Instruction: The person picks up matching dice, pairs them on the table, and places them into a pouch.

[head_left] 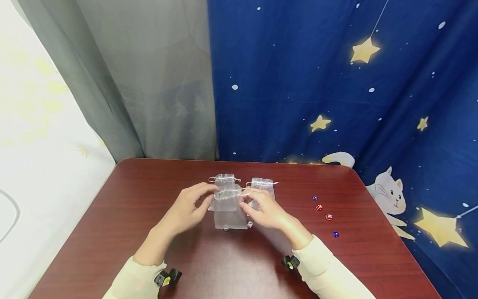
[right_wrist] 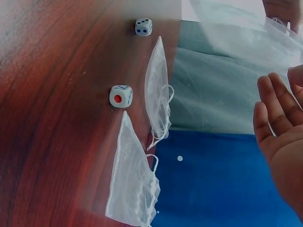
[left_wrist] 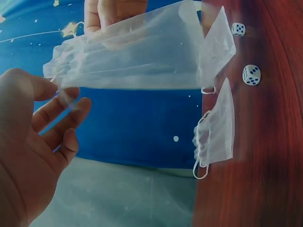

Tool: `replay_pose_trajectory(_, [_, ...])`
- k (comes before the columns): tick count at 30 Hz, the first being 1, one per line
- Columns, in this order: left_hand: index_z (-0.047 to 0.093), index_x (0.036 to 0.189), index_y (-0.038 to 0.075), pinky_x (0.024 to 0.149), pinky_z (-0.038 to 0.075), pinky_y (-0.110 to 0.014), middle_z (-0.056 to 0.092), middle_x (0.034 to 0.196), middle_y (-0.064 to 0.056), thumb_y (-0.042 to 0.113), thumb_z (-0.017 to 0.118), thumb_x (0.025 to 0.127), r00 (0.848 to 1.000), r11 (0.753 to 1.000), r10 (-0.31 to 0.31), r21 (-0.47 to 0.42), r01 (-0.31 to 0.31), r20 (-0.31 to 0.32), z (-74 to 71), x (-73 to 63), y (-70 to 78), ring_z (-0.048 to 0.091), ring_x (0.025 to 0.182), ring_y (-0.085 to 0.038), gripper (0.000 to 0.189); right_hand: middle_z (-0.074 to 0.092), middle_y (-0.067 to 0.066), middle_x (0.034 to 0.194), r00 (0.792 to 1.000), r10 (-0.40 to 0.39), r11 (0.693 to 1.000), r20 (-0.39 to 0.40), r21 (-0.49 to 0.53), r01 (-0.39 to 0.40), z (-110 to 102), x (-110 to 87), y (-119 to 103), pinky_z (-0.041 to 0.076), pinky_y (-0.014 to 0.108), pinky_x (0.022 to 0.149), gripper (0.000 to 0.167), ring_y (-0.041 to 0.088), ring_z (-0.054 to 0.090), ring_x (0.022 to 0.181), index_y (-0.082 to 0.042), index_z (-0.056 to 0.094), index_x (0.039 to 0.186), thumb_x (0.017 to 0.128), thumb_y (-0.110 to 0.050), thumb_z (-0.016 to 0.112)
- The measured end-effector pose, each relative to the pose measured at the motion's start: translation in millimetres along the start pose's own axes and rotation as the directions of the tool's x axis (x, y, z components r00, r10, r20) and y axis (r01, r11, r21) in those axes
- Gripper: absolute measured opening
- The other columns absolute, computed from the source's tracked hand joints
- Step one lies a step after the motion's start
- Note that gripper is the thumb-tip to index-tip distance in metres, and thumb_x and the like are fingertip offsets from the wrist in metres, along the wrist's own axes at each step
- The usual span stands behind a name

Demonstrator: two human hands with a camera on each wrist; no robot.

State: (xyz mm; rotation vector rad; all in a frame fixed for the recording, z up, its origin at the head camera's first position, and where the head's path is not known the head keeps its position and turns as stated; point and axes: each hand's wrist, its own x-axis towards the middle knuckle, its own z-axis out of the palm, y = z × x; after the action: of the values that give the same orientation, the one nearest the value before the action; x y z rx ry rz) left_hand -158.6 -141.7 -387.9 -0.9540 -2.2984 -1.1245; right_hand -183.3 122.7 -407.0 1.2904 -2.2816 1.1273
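A sheer white organza drawstring bag (head_left: 230,219) hangs above the table between both hands, its gathered mouth up. My left hand (head_left: 189,206) pinches the left side of the mouth between thumb and forefinger; the other fingers are loosely bent in the left wrist view. At the opposite side, my right hand (head_left: 266,208) pinches the mouth by the white cord. Behind the held bag, two similar bags (right_wrist: 158,90) (right_wrist: 130,182) lie on the table, partly covered in the head view. Two white dice (left_wrist: 252,75) (left_wrist: 238,29) with dark pips sit just in front of them.
To the right on the reddish-brown table (head_left: 149,182) lie two blue dice (head_left: 315,198) (head_left: 335,234) and two red dice (head_left: 319,207) (head_left: 328,217). A grey curtain (head_left: 168,83) and a blue star-patterned curtain (head_left: 280,83) hang behind the table's far edge.
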Motion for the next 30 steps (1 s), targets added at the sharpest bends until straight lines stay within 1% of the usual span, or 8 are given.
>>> replay_pose_trajectory(2, [0.071, 0.108, 0.009, 0.082, 0.057, -0.036, 0.07, 0.102, 0.004, 0.0, 0.067, 0.092, 1.0, 1.0, 0.016, 0.015, -0.017, 0.011, -0.7, 0.2, 1.3, 0.066, 0.093, -0.011, 0.02, 0.067, 0.002, 0.091, 1.0, 0.012, 1.0, 0.001, 0.023, -0.012, 1, -0.5, 0, 0.058, 0.033, 0.077, 0.008, 0.012, 0.067, 0.087, -0.009, 0.066, 0.096, 0.092, -0.002, 0.065])
replay_pose_trajectory(5, [0.071, 0.104, 0.01, 0.078, 0.056, -0.033, 0.069, 0.098, 0.006, 0.0, 0.068, 0.09, 0.999, 0.999, 0.033, 0.041, -0.035, 0.043, -1.7, 0.6, 2.4, 0.064, 0.087, -0.009, 0.017, 0.067, 0.002, 0.09, 1.0, 0.02, 0.999, -0.002, 0.048, -0.02, 3, -1.0, 0, 0.059, 0.038, 0.074, 0.007, 0.011, 0.066, 0.085, -0.008, 0.066, 0.096, 0.092, -0.001, 0.065])
replay_pose_trajectory(11, [0.071, 0.098, 0.01, 0.071, 0.054, -0.031, 0.066, 0.091, 0.007, -0.001, 0.068, 0.086, 0.992, 0.996, 0.052, 0.06, -0.06, 0.118, -7.0, 0.7, 3.4, 0.06, 0.079, -0.01, 0.017, 0.064, -0.002, 0.086, 1.0, 0.024, 0.999, -0.019, 0.034, -0.023, 6, -1.5, -1, 0.056, 0.027, 0.072, 0.008, 0.008, 0.063, 0.081, -0.009, 0.066, 0.095, 0.093, -0.001, 0.066])
replay_pose_trajectory(13, [0.072, 0.096, 0.011, 0.069, 0.054, -0.029, 0.066, 0.088, 0.008, -0.001, 0.07, 0.086, 0.993, 0.996, 0.049, 0.072, -0.057, 0.11, -9.3, 0.5, 3.3, 0.059, 0.076, -0.008, 0.015, 0.064, -0.002, 0.085, 0.999, 0.028, 0.999, -0.026, 0.028, -0.027, 7, -1.8, -1, 0.055, 0.025, 0.073, 0.007, 0.008, 0.063, 0.081, -0.009, 0.066, 0.095, 0.093, -0.002, 0.066])
replay_pose_trajectory(16, [0.072, 0.092, 0.011, 0.065, 0.051, -0.022, 0.064, 0.084, 0.009, -0.003, 0.073, 0.086, 0.996, 0.995, 0.055, 0.084, -0.061, 0.07, -13.0, 0.3, 2.6, 0.057, 0.072, -0.004, 0.015, 0.063, -0.003, 0.084, 0.999, 0.034, 0.999, -0.043, 0.02, -0.033, 8, -2.0, -2, 0.055, 0.028, 0.072, 0.007, 0.007, 0.063, 0.08, -0.009, 0.066, 0.096, 0.093, -0.002, 0.065])
replay_pose_trajectory(22, [0.073, 0.095, 0.008, 0.063, 0.046, -0.014, 0.066, 0.085, 0.007, -0.009, 0.076, 0.083, 0.995, 0.993, 0.094, 0.07, -0.095, 0.017, -20.4, 0.6, -0.2, 0.056, 0.07, -0.004, 0.022, 0.063, -0.003, 0.083, 0.999, 0.036, 0.999, -0.041, 0.016, -0.036, 12, -0.1, -4, 0.054, 0.026, 0.07, 0.002, 0.009, 0.063, 0.077, -0.007, 0.066, 0.097, 0.097, -0.009, 0.064])
replay_pose_trajectory(25, [0.075, 0.098, 0.005, 0.062, 0.044, -0.013, 0.065, 0.084, 0.006, -0.012, 0.076, 0.081, 0.995, 0.991, 0.102, 0.081, -0.103, 0.012, -24.5, -0.2, -1.4, 0.055, 0.069, -0.005, 0.024, 0.065, -0.003, 0.084, 0.998, 0.066, 0.997, -0.02, 0.026, -0.066, 16, -0.7, -3, 0.055, 0.029, 0.068, 0.006, 0.009, 0.062, 0.076, -0.007, 0.066, 0.101, 0.096, -0.009, 0.067])
replay_pose_trajectory(30, [0.075, 0.102, 0.003, 0.064, 0.043, -0.014, 0.067, 0.087, 0.004, -0.013, 0.074, 0.083, 0.995, 0.985, 0.099, 0.137, -0.102, 0.029, -29.7, -3.1, -3.8, 0.054, 0.071, -0.006, 0.025, 0.066, -0.006, 0.087, 0.986, 0.162, 0.987, 0.028, -0.006, -0.162, 23, -6.9, 1, 0.055, 0.03, 0.069, 0.012, 0.006, 0.062, 0.078, -0.008, 0.068, 0.104, 0.093, -0.012, 0.072])
